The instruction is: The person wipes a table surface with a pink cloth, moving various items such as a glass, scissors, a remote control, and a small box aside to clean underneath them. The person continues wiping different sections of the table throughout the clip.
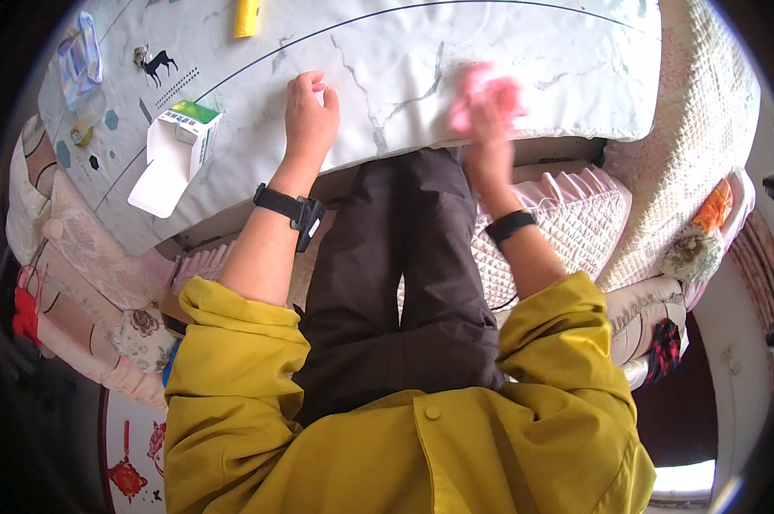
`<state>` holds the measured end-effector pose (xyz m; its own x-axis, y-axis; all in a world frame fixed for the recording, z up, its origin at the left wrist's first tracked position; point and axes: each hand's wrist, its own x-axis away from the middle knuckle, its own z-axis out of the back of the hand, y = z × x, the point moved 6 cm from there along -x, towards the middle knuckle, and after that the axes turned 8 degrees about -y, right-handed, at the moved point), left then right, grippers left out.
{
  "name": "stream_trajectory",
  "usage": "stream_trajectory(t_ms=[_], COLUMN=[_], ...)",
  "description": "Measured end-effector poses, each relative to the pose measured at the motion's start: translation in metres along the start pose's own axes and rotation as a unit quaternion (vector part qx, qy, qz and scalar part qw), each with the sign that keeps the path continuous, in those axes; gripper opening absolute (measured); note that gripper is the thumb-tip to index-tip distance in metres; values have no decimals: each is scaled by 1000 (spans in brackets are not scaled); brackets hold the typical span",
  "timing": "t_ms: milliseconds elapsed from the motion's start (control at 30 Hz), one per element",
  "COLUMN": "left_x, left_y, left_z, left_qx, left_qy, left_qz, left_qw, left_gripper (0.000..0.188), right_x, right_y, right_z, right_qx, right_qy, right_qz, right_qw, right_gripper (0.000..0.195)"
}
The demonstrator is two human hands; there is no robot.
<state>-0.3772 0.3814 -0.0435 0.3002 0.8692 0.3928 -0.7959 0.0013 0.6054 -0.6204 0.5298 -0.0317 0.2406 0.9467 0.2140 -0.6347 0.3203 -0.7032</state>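
Note:
My right hand (491, 151) is blurred and grips a crumpled pink cloth (477, 96) near the front edge of the marble-patterned tabletop (387, 58). Over the same tabletop, my left hand (311, 119) is loosely curled, and no object shows in it. To its left, an opened white-and-green cardboard box (172, 167) lies with its flap spread towards me. It bears writing. Each wrist has a black band around it.
A yellow cylinder (246, 18) lies at the far edge of view. A clear plastic package (82, 61) sits at the table's left. Quilted seats (554, 238) border my legs, and a quilted cover (689, 128) is at the right.

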Motion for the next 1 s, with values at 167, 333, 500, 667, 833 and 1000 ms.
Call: stream_trajectory(t_ms=[167, 333, 500, 667, 833, 1000], left_x=[1, 5, 5, 3, 0, -4], left_y=[-3, 0, -3, 2, 9, 6], left_z=[-5, -3, 0, -1, -4, 5], left_qx=[1, 30, 13, -18, -3, 28], left_qy=[-12, -10, 3, 36, 18, 12], left_qz=[1, 9, 21, -1, 28, 67], left_qw=[1000, 999, 1000, 999, 999, 997], left_gripper=[27, 25, 23, 24, 24, 17], right_x=[46, 31, 11, -4, -13, -70], right_y=[-70, 1, 75, 49, -53, -82], right_z=[-92, -44, 84, 66, -42, -61], right_qx=[53, 45, 224, 135, 58, 168], right_qy=[-229, -228, -17, 1, -213, -183], right_qz=[133, 84, -48, -86, 124, 250], right_qw=[963, 969, 973, 987, 967, 936], right_gripper=[54, 52, 53, 59, 58, 49])
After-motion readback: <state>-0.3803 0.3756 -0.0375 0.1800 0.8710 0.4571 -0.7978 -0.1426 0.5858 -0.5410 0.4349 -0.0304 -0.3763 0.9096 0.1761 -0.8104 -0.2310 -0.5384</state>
